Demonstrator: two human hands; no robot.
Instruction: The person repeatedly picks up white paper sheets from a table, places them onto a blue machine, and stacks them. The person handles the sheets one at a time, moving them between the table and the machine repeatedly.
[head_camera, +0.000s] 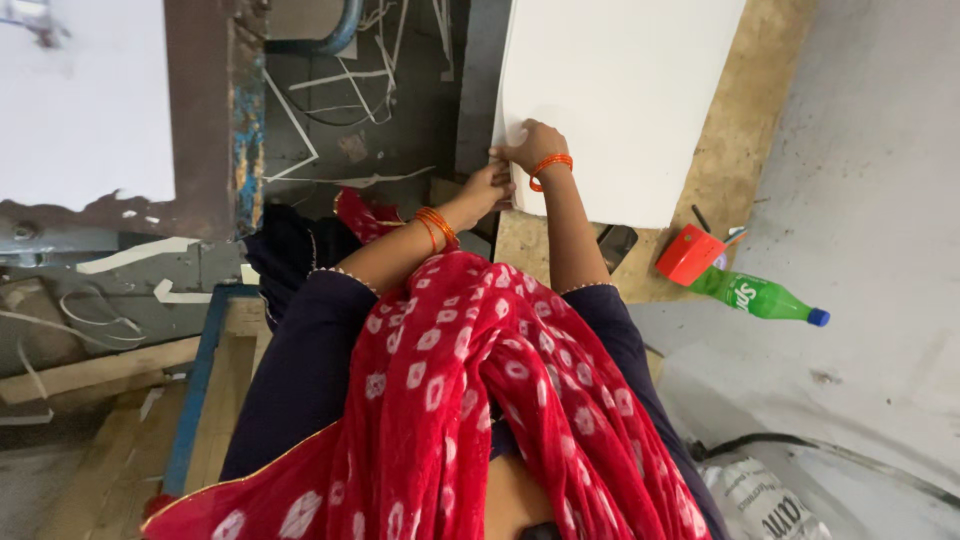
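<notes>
- The right hand (533, 143) lies flat on the near edge of a big white sheet stack (620, 90), fingers spread narrow and pressing down, probably to keep the stack from sliding.
- The left hand (490, 186) meets the same corner just below those fingers, its fingertips pinched on the sheet's edge, seemingly to square or lift it.
- The stack rests on a wooden board (740, 160) that extends beyond the fingers, away from the body.
- Right of the fingers, well apart, sit an orange box (688, 254) and a green plastic bottle (760, 296) lying on its side.
- Left of the fingers, thin white paper strips (340, 90) litter the dark floor.
</notes>
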